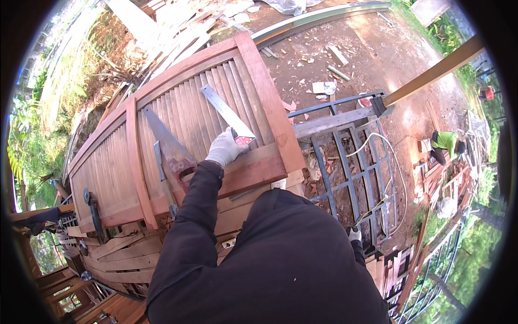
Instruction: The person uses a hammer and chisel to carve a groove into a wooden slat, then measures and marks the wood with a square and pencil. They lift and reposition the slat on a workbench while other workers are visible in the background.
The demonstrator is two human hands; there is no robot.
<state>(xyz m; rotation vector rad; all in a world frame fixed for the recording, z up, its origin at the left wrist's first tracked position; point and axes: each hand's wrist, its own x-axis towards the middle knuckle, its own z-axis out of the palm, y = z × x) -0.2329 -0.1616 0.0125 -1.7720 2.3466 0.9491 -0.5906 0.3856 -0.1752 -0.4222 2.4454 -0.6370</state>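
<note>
A louvered wooden panel [107,178] lies across the work spot. My left hand [226,147], in a pale glove, is closed on the red-marked stock of a metal square [220,108], whose blade lies over the slats. Left of it are a handsaw [167,143] and a narrow metal tool [159,162]. A dark power tool [94,213] rests at the panel's left end. My right hand [355,235], also gloved, is low at the right beside my body, partly hidden, closed on something dark that I cannot make out, near a yellowish cord.
A blue-grey metal frame [350,178] and pale hose [396,162] lie right of the panel. A slanting timber post [434,73] rises at upper right. A person in green [443,141] crouches among boards farther right. Wood scraps [337,54] litter the dirt. Stacked planks [124,259] lie below the panel.
</note>
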